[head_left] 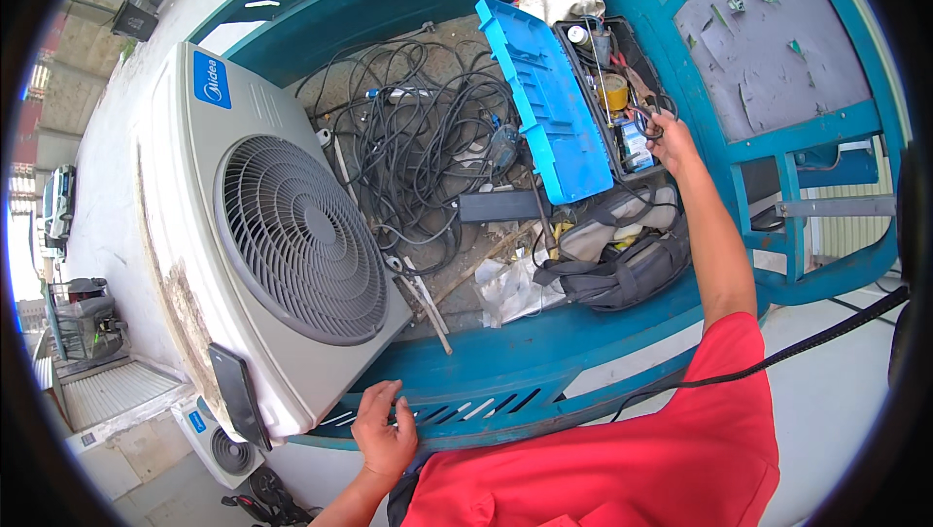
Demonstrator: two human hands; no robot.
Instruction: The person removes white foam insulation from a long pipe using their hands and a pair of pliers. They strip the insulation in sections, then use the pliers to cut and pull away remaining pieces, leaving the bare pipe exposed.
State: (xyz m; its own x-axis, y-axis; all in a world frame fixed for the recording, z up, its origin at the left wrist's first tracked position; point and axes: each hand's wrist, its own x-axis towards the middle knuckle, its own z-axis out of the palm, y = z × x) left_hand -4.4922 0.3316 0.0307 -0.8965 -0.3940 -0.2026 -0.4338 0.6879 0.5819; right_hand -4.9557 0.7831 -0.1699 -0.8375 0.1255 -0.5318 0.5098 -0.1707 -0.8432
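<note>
The right hand [669, 140] pinches a dark item [642, 123] at its ten o'clock, over the toolbox [635, 45], whose long axis runs eleven to five o'clock. The left hand [385, 430], loosely spread, is farther, toward seven o'clock.

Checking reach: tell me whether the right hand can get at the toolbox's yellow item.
Probably yes: the right hand is near the yellow item and the blue lid stands open, though that hand seems to hold a dark item.
</note>
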